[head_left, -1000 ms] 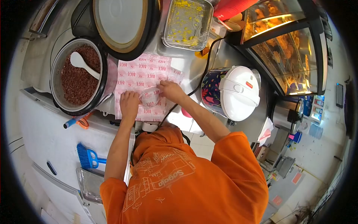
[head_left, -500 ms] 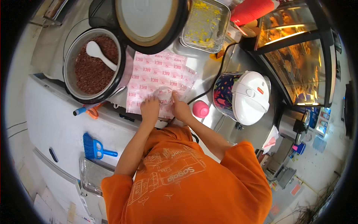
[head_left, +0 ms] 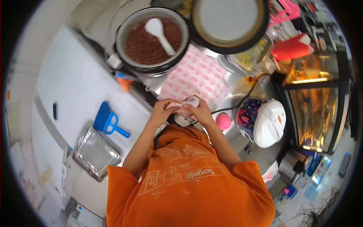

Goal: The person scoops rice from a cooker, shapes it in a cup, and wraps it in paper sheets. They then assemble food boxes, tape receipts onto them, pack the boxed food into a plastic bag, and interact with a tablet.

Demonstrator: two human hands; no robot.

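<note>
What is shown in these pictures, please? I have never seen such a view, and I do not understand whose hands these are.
There is no robot here, only a person with bare hands. One camera, worn on the head, takes every picture, looking forward and down; so the orange shirt belongs to the wearer.

The left hand and right hand together hold a small paper-wrapped bundle; its contents are hidden.

On the metal counter lies pink-printed paper. Left of it, a white paddle rests in an open pot of dark reddish grains. To the right are a pink round object and a white-lidded container.
</note>
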